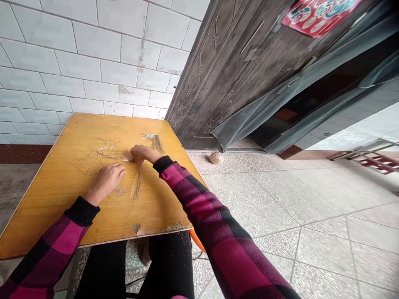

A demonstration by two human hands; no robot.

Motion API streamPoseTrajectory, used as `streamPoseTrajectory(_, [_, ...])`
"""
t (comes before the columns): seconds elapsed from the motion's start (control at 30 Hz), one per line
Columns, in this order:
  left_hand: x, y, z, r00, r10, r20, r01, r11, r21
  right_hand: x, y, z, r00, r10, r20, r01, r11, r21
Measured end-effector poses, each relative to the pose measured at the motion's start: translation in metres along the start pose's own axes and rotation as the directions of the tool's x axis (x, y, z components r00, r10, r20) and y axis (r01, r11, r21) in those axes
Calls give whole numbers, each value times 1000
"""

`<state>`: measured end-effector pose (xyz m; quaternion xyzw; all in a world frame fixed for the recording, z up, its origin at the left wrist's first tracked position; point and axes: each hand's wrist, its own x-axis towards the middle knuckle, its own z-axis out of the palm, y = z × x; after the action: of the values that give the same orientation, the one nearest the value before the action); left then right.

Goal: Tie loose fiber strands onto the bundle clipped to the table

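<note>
My right hand (140,153) is closed around a bundle of thin dark wires (139,180); their silvery ends stick out at its left and the long tails hang down across the yellow table (84,216). My left hand (109,180) lies low over the wood just to the left, its fingers curled together; whatever is inside them is hidden. Beyond the left hand, loose thin wires (102,151) are spread in a tangle. Another bundle of wires (154,141), with light tips and bent tails, lies past my right hand.
The table has worn patches near its front edge, above my knees. White wall tiles (109,50) rise behind it. At the right are a dark carved door (215,74), a grey curtain (249,116), a ball (216,158) on the floor and a metal rack (370,158).
</note>
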<state>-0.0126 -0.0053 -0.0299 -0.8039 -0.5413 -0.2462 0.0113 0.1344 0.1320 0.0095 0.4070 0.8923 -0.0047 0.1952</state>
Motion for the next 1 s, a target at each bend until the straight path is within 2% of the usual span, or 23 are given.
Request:
streamPoseTrajectory(0.33, [1,2,0,999,-6,39,6,1000,-2,40,48,-12,997,72,36,-71,997,-17])
streamPoseTrajectory(0.6, [0,4,4,999,5,48,-5,1000,-17,53,96,-9,986,158,48,-155,986,-55])
streamPoseTrajectory(0.77, [-1,6,8,994,-19,107,21,1000,-23,56,116,-5,981,194,-12,-195,975,-110])
streamPoseTrajectory(1.0, [0,9,5,983,-39,181,38,999,8,54,127,0,968,223,-116,-237,963,-129])
